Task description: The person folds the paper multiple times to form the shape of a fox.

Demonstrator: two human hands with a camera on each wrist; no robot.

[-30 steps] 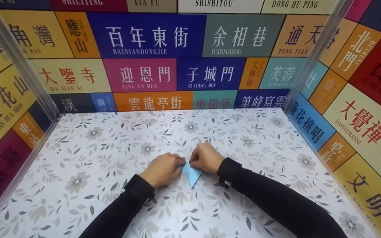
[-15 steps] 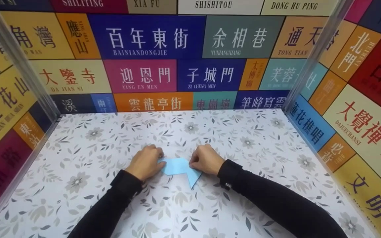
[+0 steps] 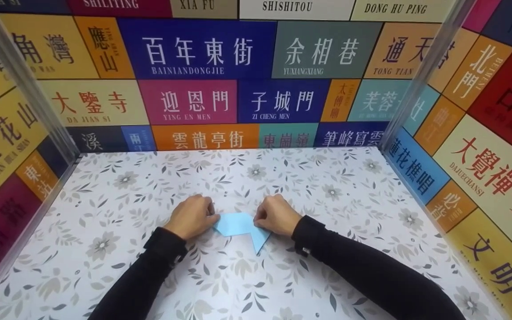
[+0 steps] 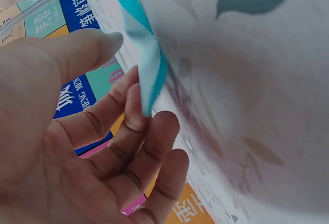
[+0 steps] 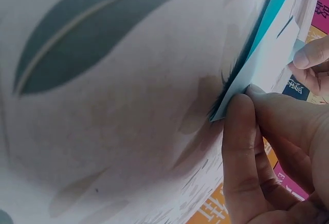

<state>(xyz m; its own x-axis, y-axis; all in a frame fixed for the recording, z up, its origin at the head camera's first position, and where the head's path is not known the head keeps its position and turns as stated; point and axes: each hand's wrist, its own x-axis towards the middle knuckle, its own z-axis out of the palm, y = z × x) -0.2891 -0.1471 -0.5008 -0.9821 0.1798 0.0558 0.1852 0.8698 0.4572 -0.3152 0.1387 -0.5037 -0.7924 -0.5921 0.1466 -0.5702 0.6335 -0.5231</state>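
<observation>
A folded sheet of light-blue paper [image 3: 237, 223] lies low over the table between the two hands, one pointed flap angling down toward the front. At its right end my right hand [image 3: 277, 214] pinches the edge between thumb and fingers; the right wrist view shows this grip on the paper [image 5: 264, 62] closely. My left hand [image 3: 191, 218] holds the paper's left end. In the left wrist view, its thumb [image 4: 110, 44] is on one side of the paper's tip [image 4: 149, 80] and the curled fingers are on the other. Whether that thumb presses the paper is hard to tell.
Under the paper spreads a white table [image 3: 158, 275] printed with grey flowers and leaves. Colourful sign-printed panels [image 3: 198, 49] rise along its back, left and right sides. Clear strips [image 3: 398, 111] run up the corners.
My left hand has drawn back leftward from the paper's middle to its left end, uncovering the middle of the sheet. My right hand stays at the right end.
</observation>
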